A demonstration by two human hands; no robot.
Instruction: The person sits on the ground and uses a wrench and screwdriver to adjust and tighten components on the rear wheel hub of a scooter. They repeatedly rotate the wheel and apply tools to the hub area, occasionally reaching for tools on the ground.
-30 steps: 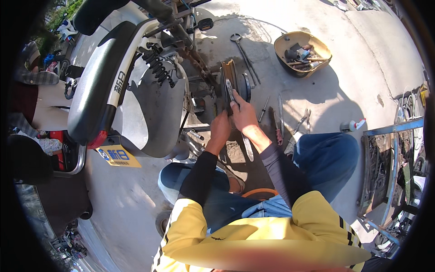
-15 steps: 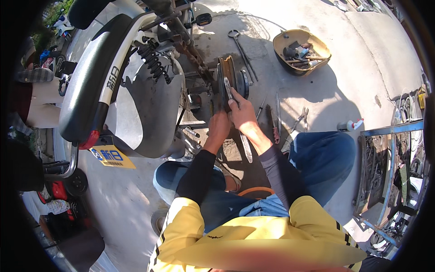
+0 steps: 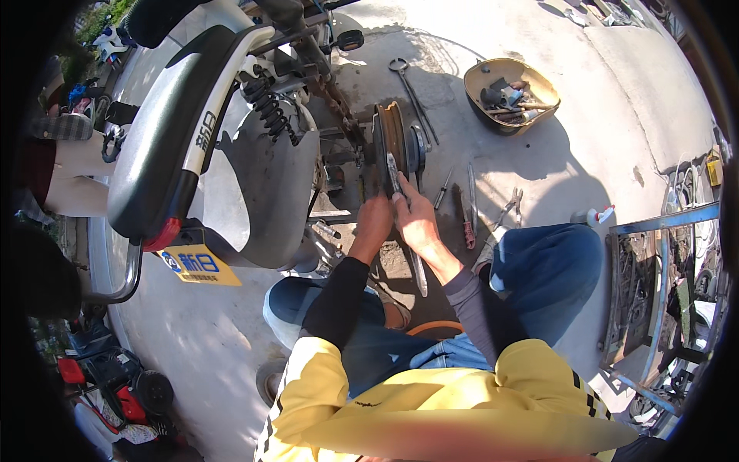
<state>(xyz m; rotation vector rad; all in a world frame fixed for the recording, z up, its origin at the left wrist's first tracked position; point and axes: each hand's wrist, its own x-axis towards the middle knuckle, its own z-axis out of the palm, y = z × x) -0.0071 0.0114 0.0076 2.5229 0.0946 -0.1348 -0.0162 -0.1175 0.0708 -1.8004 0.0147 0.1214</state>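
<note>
My right hand is closed on a long flat metal bar, whose upper end lies against a wheel hub with a rusty grooved rim. My left hand sits just left of it, low against the hub, fingers curled; what they hold is hidden. The hub lies beside a rusty frame tube of the scooter. A screwdriver, a red-handled tool and pliers lie on the ground to the right.
The scooter's padded backrest and yellow plate fill the left. A tub of parts and long tongs lie ahead. A blue metal rack is at right, a red-and-black machine at lower left, my bent knees below.
My right hand and the bar have moved a little toward me along the hub. My left hand stays beside them. More of the red-and-black machine at lower left shows.
</note>
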